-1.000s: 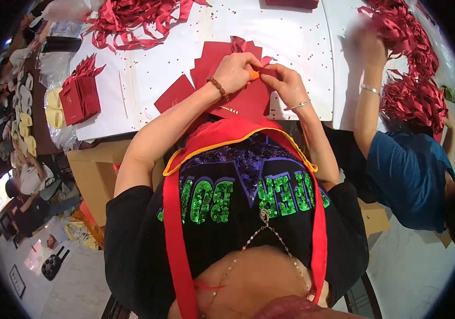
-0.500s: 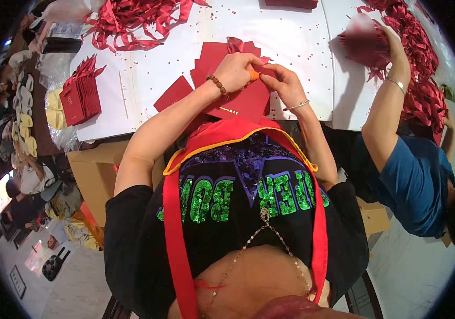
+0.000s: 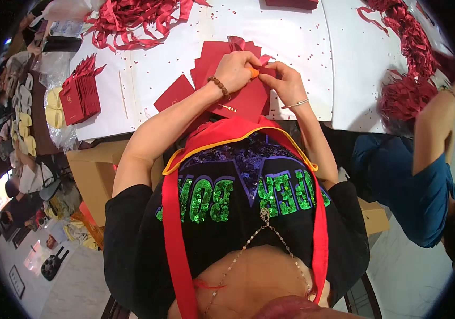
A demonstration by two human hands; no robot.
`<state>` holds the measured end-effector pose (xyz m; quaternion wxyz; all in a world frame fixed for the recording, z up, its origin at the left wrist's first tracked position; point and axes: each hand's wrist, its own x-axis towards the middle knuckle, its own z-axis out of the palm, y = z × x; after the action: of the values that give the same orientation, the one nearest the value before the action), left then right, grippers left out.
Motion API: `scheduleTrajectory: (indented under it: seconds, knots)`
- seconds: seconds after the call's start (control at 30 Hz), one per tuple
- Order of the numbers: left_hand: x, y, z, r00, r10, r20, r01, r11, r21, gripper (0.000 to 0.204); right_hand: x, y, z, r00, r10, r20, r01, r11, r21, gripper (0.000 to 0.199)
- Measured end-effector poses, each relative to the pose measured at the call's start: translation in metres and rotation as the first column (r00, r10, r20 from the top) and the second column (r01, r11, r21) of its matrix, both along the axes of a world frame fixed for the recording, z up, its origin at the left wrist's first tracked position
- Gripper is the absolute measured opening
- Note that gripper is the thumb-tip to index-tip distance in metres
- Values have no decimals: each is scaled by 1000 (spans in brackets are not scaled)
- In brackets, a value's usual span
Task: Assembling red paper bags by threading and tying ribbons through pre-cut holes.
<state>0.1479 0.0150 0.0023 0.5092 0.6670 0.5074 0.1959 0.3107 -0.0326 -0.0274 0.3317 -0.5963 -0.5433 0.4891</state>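
**Inspector:** Red card envelopes (image 3: 238, 98) lie fanned in a loose pile at the near edge of the white tabletop (image 3: 302, 37), directly under both hands. Left hand (image 3: 236, 69) and right hand (image 3: 285, 80) are drawn together over the top of the pile, fingertips meeting on a small orange piece (image 3: 254, 73) pinched between them. Left wrist carries a brown bead bracelet (image 3: 219, 86); right wrist a thin silver bangle (image 3: 295, 103).

**Clerk:** Any change from half a second ago?

**Inspector:** The two hands and the pile sit as before. The co-worker's arm (image 3: 434, 127) at the right edge has come down from the ribbon heap and now hangs lower, blurred.

**Clerk:** Counts?

**Inspector:** One loose pile under the hands; an exact envelope count cannot be told, as they overlap. One upright stack of red envelopes (image 3: 81, 95) toward the left edge. Two heaps of red ribbon: one (image 3: 132, 18) at the far left, one (image 3: 410, 48) along the right edge. One bundle of pale yellow pieces (image 3: 54, 109) in clear wrap just beside the left stack. Small red specks are scattered over the tabletop, too many to count.
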Motion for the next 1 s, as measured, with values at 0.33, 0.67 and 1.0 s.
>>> scheduleTrajectory:
  seconds: [0.33, 0.67, 1.0]
  knots:
    - [-12, 1, 1, 962, 2, 275, 27, 994, -102, 18, 1, 8, 12, 999, 40, 17, -40, 999, 21, 18]
    - [-27, 34, 33, 863, -379, -334, 461, 862, 211, 22, -2, 4, 44, 975, 204, 91, -216, 965, 145, 18]
    - [-19, 66, 22, 767, -641, 40, 625, 731, -273, 22, -7, 3, 43, 948, 189, 255, -267, 909, 320, 17]
